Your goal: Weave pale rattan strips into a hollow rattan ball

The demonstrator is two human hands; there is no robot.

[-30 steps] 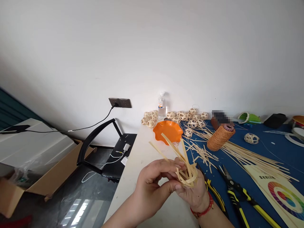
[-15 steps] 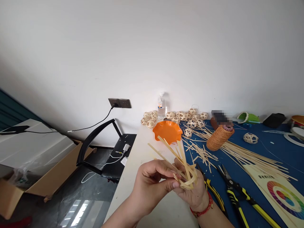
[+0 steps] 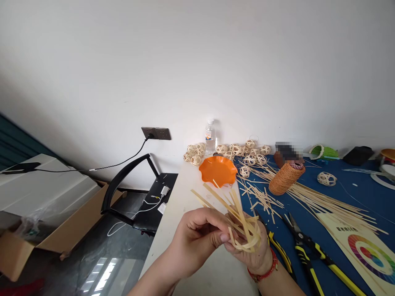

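Two hands meet nearer the wearer than the orange dish [image 3: 217, 170], with the woven strips [image 3: 244, 224] between them. The left hand [image 3: 197, 239] has thumb and fingers pinched on the strips, probably to stop a crossing springing loose; the right hand [image 3: 257, 254] cups them from below, likely for support, its fingers too hidden to tell their grip. Long strips [image 3: 324, 200] lie right of the dish, seemingly kept within reach.

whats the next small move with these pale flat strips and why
Probably tuck one loose end of the pale, flat strips under a crossing one: several ends stick out free, while the right hand cradles them and the left hand seems to pinch their edge.
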